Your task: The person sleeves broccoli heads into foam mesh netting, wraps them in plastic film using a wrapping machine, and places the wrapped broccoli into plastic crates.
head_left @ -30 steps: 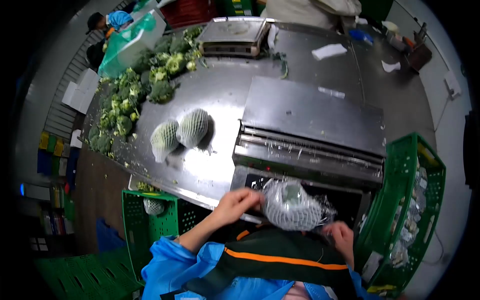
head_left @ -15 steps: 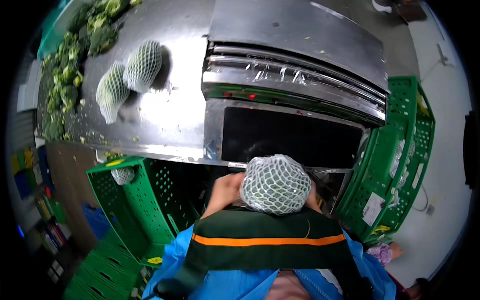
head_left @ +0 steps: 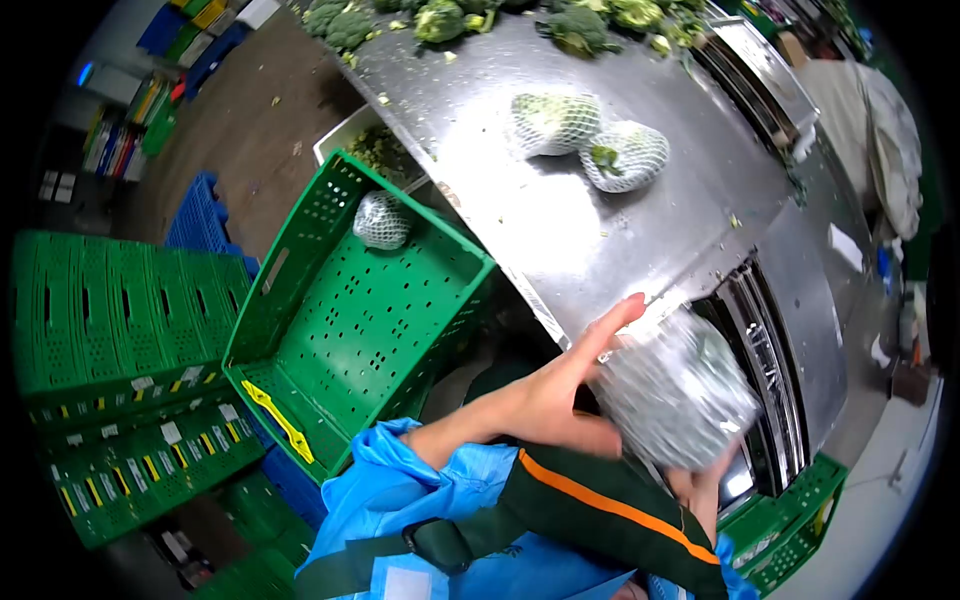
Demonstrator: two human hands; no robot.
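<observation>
A broccoli head in a white foam net (head_left: pixel 685 390), blurred and shiny as if under clear film, is held up in front of me. My right hand (head_left: pixel 705 485) grips it from below, its fingers partly hidden behind it. On the other side, my left hand (head_left: pixel 565 400) is open, thumb and fingers spread apart, with the fingertips right at the edge of the netted broccoli. Two more netted broccoli heads, one (head_left: pixel 555 122) beside the other (head_left: pixel 625 157), lie on the steel table (head_left: pixel 650 240).
A green crate (head_left: pixel 350 330) at my left holds one netted broccoli (head_left: pixel 382 220). Loose broccoli (head_left: pixel 440 20) lines the table's far edge. The wrapping machine (head_left: pixel 765 370) stands at right. Stacked green crates (head_left: pixel 120 310) fill the far left; another green crate (head_left: pixel 790 535) is at lower right.
My view has swung left toward the green crate. The netted broccoli is away from my chest, in my right hand; my left hand has spread its fingers beside it.
</observation>
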